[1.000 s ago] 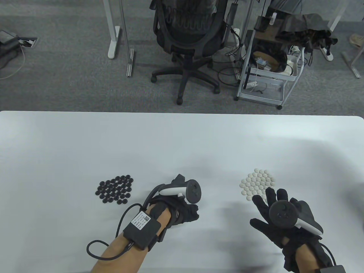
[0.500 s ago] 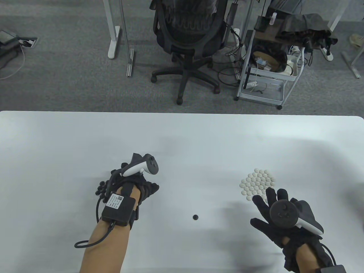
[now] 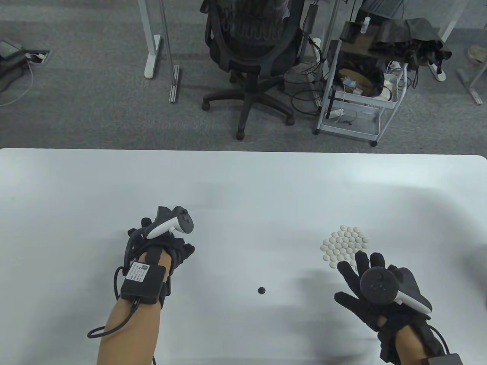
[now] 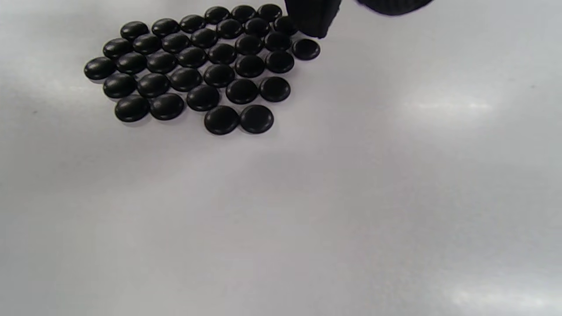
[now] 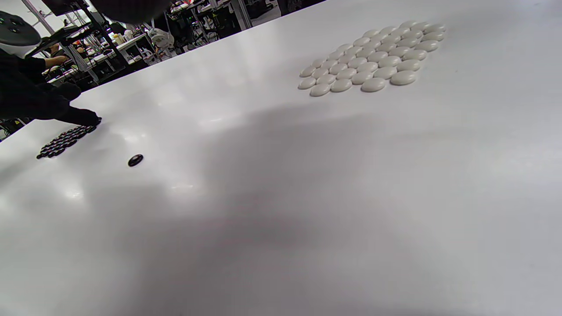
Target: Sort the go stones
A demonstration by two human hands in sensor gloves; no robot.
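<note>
Left hand (image 3: 167, 243) now further left than half second ago, over black stone cluster (image 4: 197, 66), fingertip touching its edge; grip unclear. Lone black stone (image 3: 261, 290) unmoved mid-table (image 3: 243, 182). Right hand (image 3: 371, 289) unchanged, fingers spread flat beside white stone cluster (image 3: 344, 247).

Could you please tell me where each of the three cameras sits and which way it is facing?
Table view: overhead, looking down at the table; both hands, left hand, right hand.
Left wrist view: low, facing the black stones; one fingertip at top.
Right wrist view: low, facing across to the white stones; left hand visible.
Table and right wrist views share the lone black stone.
</note>
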